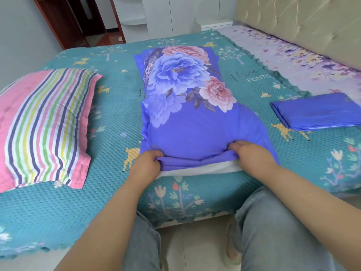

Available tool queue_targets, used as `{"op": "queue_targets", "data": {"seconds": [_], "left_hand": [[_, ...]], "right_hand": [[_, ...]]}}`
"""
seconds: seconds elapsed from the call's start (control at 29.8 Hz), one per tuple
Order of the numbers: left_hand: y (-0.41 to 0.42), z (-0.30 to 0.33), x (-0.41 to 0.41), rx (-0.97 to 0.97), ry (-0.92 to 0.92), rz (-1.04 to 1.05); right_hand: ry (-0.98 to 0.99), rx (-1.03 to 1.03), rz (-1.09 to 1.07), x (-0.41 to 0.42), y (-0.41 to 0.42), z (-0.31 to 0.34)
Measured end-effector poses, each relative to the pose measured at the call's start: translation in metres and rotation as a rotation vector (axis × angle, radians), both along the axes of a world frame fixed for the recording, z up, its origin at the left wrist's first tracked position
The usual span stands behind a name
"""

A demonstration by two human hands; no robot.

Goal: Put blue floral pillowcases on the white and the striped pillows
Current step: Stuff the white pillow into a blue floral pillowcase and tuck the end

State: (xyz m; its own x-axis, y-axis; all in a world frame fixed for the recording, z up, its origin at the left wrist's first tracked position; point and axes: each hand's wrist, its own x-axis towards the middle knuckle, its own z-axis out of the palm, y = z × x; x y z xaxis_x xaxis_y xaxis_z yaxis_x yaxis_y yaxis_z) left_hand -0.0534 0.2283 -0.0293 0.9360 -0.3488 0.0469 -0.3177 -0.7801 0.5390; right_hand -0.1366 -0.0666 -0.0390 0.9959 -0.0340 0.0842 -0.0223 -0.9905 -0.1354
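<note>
Closing the first floral pillowcase over the white pillow.
Left hand and right hand each pinch its open hem tightly, to cover the pillow's bare edge.

Single head-worn view, wide-angle, looking forward and steeply down from the edge of the bed. Forearms enter from the bottom edge, close to the lens; knees and floor sit under them. View faces across the teal bedspread toward the far wall, headboard at right. Edges bend noticeably.
</note>
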Motion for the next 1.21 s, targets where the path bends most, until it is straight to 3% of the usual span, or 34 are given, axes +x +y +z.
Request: {"op": "queue_targets", "data": {"seconds": [0.13,0.2,0.27,0.44,0.5,0.64,0.67,0.7,0.74,0.8,0.87,0.94,1.07,1.21], "left_hand": [[-0.005,-0.011,-0.007,0.521,0.185,-0.280],[-0.005,-0.017,-0.012,0.634,0.214,-0.310],[-0.002,-0.020,-0.011,0.611,0.227,-0.312],[0.007,-0.012,-0.010,0.491,0.349,-0.296],[0.008,-0.008,-0.013,0.457,0.425,-0.307],[0.015,-0.009,-0.012,0.272,0.490,-0.207],[0.015,-0.008,-0.012,0.221,0.476,-0.146],[0.014,-0.008,-0.013,0.221,0.412,-0.075],[0.012,-0.008,-0.013,0.293,0.263,-0.007],[0.002,-0.002,-0.014,0.318,-0.267,0.077],[-0.017,0.012,-0.016,0.088,-0.644,0.060],[-0.047,0.031,-0.010,-0.069,-0.718,0.031],[-0.106,0.060,0.001,-0.155,-0.645,-0.006],[-0.100,0.000,-0.002,0.128,-0.591,-0.146]], "right_hand": [[0.170,-0.127,-0.059,-0.012,0.001,0.004],[0.146,-0.142,-0.051,-0.016,0.005,0.004],[0.090,-0.128,-0.040,-0.019,0.006,0.005],[-0.276,-0.150,0.018,-0.028,0.002,0.002],[-0.185,-0.193,0.018,-0.035,0.008,0.003],[0.300,-0.271,-0.101,-0.043,0.010,0.002],[0.337,-0.261,-0.131,-0.044,0.011,0.003],[0.253,-0.251,-0.134,-0.044,0.013,0.007],[0.020,-0.212,-0.089,-0.040,0.013,0.011],[-0.410,-0.052,-0.010,-0.038,0.014,0.028],[-0.674,0.033,0.052,-0.027,0.020,0.048],[-0.765,0.139,0.033,-0.003,0.031,0.070],[-0.617,0.424,-0.073,0.055,0.049,0.098],[-0.057,0.359,-0.347,0.068,0.031,0.037]]}}
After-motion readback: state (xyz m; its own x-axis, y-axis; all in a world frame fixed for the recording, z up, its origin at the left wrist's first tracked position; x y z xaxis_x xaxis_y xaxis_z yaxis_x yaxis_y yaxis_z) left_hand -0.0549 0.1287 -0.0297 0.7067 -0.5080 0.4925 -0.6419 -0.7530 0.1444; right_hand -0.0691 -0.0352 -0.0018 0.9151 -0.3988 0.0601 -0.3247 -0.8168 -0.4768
